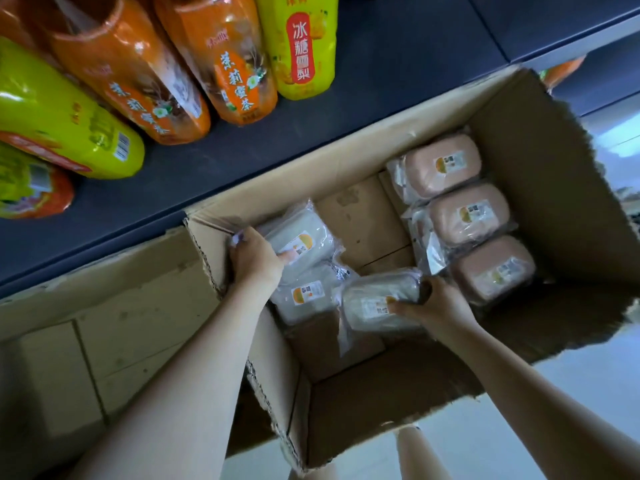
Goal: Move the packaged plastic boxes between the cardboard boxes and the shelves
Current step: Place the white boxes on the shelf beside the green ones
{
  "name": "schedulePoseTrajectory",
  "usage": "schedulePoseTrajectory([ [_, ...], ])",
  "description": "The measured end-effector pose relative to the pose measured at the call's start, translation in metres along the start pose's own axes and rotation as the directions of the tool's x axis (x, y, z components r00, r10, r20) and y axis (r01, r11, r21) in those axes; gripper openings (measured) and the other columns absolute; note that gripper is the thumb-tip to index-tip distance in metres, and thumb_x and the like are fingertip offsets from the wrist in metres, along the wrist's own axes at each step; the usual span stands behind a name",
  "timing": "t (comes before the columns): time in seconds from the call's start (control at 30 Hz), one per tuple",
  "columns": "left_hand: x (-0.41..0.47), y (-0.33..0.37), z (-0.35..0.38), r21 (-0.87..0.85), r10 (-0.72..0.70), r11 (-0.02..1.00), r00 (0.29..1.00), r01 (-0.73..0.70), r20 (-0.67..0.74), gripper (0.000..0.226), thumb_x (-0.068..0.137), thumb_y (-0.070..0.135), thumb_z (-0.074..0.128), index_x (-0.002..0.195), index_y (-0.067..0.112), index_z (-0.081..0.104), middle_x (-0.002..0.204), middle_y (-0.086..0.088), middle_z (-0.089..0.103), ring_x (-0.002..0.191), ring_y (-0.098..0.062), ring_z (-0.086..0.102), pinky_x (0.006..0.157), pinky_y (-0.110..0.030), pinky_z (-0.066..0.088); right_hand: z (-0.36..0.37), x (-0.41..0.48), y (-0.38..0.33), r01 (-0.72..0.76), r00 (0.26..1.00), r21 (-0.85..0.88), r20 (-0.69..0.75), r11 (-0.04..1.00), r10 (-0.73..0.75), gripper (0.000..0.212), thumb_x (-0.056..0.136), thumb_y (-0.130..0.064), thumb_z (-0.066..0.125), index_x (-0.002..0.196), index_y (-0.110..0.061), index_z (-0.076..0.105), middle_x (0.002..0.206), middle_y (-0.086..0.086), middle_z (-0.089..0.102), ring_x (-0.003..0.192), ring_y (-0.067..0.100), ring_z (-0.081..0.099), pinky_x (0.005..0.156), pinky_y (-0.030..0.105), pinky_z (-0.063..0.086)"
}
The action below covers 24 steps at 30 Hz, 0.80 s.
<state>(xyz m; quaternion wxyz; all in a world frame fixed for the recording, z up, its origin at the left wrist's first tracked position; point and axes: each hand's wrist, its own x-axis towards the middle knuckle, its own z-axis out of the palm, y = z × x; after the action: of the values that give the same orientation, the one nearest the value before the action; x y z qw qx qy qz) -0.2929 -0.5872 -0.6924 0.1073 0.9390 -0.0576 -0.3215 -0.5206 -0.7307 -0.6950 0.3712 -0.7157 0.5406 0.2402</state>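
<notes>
Mid-pick inside cardboard box (311, 174): left hand (254, 259) gripping white packaged box (301, 237), right hand (438, 306) gripping second white packaged box (377, 299). 3 pink boxes (467, 216) just beyond right hand. Next, likely: lifting both clear toward shelf (381, 81) ahead.

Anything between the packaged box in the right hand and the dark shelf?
Only the far wall of the cardboard box, which rises between the white packaged box in the right hand and the shelf; it must be lifted over. The drink bottles stand on the shelf further left, not straight ahead.
</notes>
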Motion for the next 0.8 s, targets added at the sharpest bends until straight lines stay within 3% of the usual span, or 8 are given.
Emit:
schedulePoseTrajectory([
  [0.1, -0.004, -0.001, 0.003, 0.169, 0.062, 0.983, 0.996, -0.073, 0.068, 0.086, 0.076, 0.058, 0.066, 0.128, -0.006, 0.043, 0.142, -0.021, 0.041, 0.138, -0.030, 0.029, 0.107, -0.033, 0.030, 0.002, -0.001, -0.002, -0.026, 0.999, 0.080, -0.044, 0.996, 0.030, 0.058, 0.061, -0.056, 0.079, 0.090, -0.017, 0.048, 0.093, 0.005, 0.058, 0.071, 0.014, 0.054, 0.048, 0.021, 0.032],
  [0.27, -0.019, -0.002, 0.004, 0.195, 0.112, 0.975, 0.994, -0.109, -0.004, 0.079, 0.071, 0.067, 0.064, 0.118, 0.005, 0.052, 0.134, -0.020, 0.047, 0.128, -0.032, 0.034, 0.106, -0.036, 0.023, -0.006, -0.008, 0.002, -0.003, 0.991, 0.238, -0.130, 0.971, 0.035, 0.049, 0.064, -0.051, 0.080, 0.087, -0.017, 0.054, 0.091, 0.005, 0.060, 0.072, 0.017, 0.059, 0.051, 0.024, 0.041],
  [0.33, -0.030, -0.005, 0.000, 0.068, 0.124, 0.990, 0.991, -0.120, -0.053, 0.070, 0.069, 0.057, 0.073, 0.115, 0.009, 0.052, 0.129, -0.020, 0.045, 0.121, -0.034, 0.037, 0.102, -0.037, 0.028, -0.014, -0.012, 0.002, -0.004, 0.989, 0.297, -0.141, 0.955, 0.048, 0.056, 0.064, -0.051, 0.080, 0.098, -0.013, 0.057, 0.092, 0.005, 0.063, 0.072, 0.017, 0.060, 0.051, 0.022, 0.046],
  [0.4, -0.042, -0.008, -0.008, -0.112, 0.131, 0.984, 0.989, -0.138, -0.062, 0.063, 0.067, 0.045, 0.079, 0.111, 0.011, 0.050, 0.120, -0.016, 0.047, 0.114, -0.032, 0.043, 0.093, -0.035, 0.037, -0.023, -0.018, -0.003, 0.006, 0.986, 0.388, -0.155, 0.922, 0.059, 0.072, 0.059, -0.056, 0.080, 0.111, -0.013, 0.058, 0.098, 0.004, 0.066, 0.081, 0.019, 0.065, 0.067, 0.031, 0.056],
  [0.5, -0.063, -0.012, -0.025, -0.263, 0.141, 0.951, 0.986, -0.161, -0.095, 0.055, 0.068, 0.037, 0.081, 0.106, 0.016, 0.048, 0.114, -0.012, 0.045, 0.102, -0.027, 0.047, 0.079, -0.032, 0.044, -0.034, -0.034, -0.017, 0.040, 0.985, 0.412, -0.168, 0.910, 0.033, 0.069, 0.058, -0.058, 0.080, 0.108, -0.015, 0.057, 0.101, 0.005, 0.064, 0.084, 0.021, 0.066, 0.075, 0.042, 0.058],
  [0.57, -0.078, -0.011, -0.040, -0.313, 0.182, 0.925, 0.975, -0.215, -0.130, 0.051, 0.068, 0.033, 0.081, 0.101, 0.018, 0.045, 0.114, -0.009, 0.044, 0.096, -0.022, 0.046, 0.072, -0.027, 0.038, -0.043, -0.049, -0.031, 0.060, 0.983, 0.396, -0.185, 0.916, 0.016, 0.071, 0.057, -0.060, 0.079, 0.107, -0.016, 0.054, 0.110, 0.007, 0.058, 0.091, 0.023, 0.063, 0.078, 0.040, 0.057],
  [0.63, -0.095, -0.010, -0.061, -0.336, 0.214, 0.905, 0.961, -0.263, -0.177, 0.053, 0.067, 0.029, 0.082, 0.102, 0.018, 0.044, 0.116, -0.008, 0.047, 0.094, -0.019, 0.046, 0.069, -0.024, 0.031, -0.055, -0.065, -0.046, 0.095, 0.977, 0.398, -0.212, 0.912, -0.010, 0.083, 0.058, -0.062, 0.078, 0.123, -0.017, 0.051, 0.124, 0.009, 0.050, 0.098, 0.023, 0.058, 0.084, 0.038, 0.053],
  [0.8, -0.139, -0.014, -0.137, -0.435, 0.205, 0.835, 0.925, -0.336, -0.320, 0.074, 0.065, 0.024, 0.085, 0.121, 0.006, 0.042, 0.114, -0.002, 0.043, 0.105, -0.017, 0.046, 0.077, -0.019, 0.030, -0.098, -0.114, -0.083, 0.232, 0.951, 0.417, -0.285, 0.878, -0.116, 0.064, 0.075, -0.046, 0.075, 0.125, -0.015, 0.049, 0.126, 0.009, 0.037, 0.098, 0.020, 0.044, 0.082, 0.030, 0.039],
])
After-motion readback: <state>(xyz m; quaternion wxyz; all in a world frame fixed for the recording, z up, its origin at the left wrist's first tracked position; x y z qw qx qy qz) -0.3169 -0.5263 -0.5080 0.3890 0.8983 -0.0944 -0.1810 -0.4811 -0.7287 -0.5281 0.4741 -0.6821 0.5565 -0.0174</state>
